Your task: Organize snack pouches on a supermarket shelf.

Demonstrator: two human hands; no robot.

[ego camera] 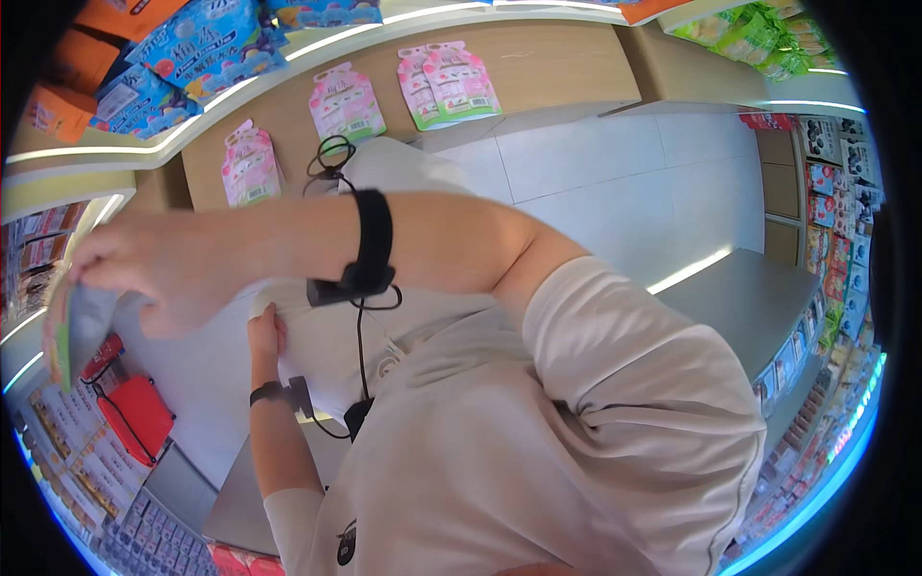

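My right hand (pixel 155 266) reaches across to the far left, blurred, its fingers closed on a pouch (pixel 61 335) with a pink and green edge, seen nearly edge-on. My left hand (pixel 268 330) rests against the light clothing at my lap; its fingers are partly hidden, and no object shows in it. Beyond my right forearm, pink and green pouches lie on a wood-look shelf ledge: one pouch (pixel 252 165) on the left, its lower edge by my forearm, another pouch (pixel 347 104) in the middle, and two overlapping pouches (pixel 461 83) farther right.
Blue snack bags (pixel 212 47) and orange bags (pixel 61 115) fill the lit shelf above. Green packets (pixel 756 36) are at upper right. A red case (pixel 137 417) stands at lower left. A grey-topped display unit (pixel 742 302) stands right, before stocked shelves. Black cables hang from my wrist devices.
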